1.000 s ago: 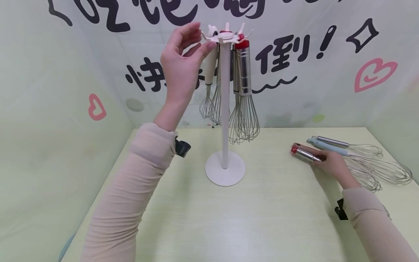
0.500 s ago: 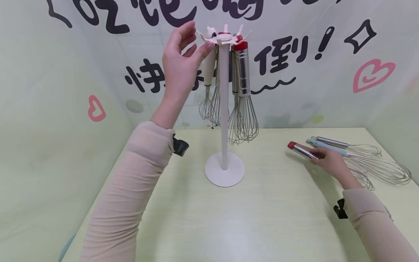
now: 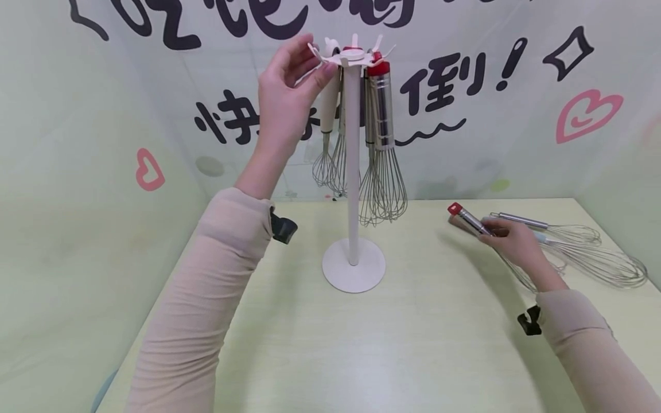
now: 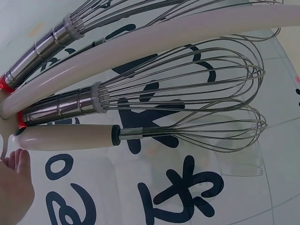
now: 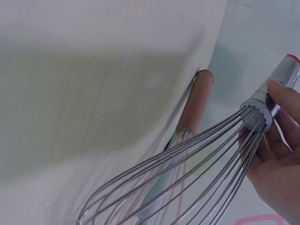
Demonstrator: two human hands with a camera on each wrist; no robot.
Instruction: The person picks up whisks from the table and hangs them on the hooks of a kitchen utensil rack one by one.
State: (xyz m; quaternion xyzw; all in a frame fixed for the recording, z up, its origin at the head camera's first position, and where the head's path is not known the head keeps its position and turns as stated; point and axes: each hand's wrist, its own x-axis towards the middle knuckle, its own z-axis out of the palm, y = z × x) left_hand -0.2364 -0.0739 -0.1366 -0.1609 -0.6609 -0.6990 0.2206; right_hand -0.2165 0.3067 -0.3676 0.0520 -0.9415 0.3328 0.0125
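Observation:
A white hanging rack (image 3: 353, 172) stands on the table, its top ringed with upturned hooks. My left hand (image 3: 286, 97) pinches a hook on the rack's left side between thumb and fingers. Several whisks hang from it, among them a cream-handled whisk (image 4: 70, 137) and a steel-handled whisk with a red end (image 3: 383, 109). At the right, my right hand (image 3: 516, 244) grips another red-ended steel whisk (image 5: 276, 84) by its handle, raised at a tilt with the red end up. In the right wrist view its wire loops overlap a brown-handled whisk (image 5: 196, 103) lying on the table.
Beside the right hand lie a pale blue-handled whisk (image 3: 594, 258) and a slim steel whisk (image 3: 521, 219) near the table's right edge. Behind the table (image 3: 382, 355) hangs a printed cloth backdrop (image 3: 490, 143).
My right hand has lifted the red-ended whisk off the table, moving slightly left and away from me, its red end rising. My left hand stays at the rack's hook.

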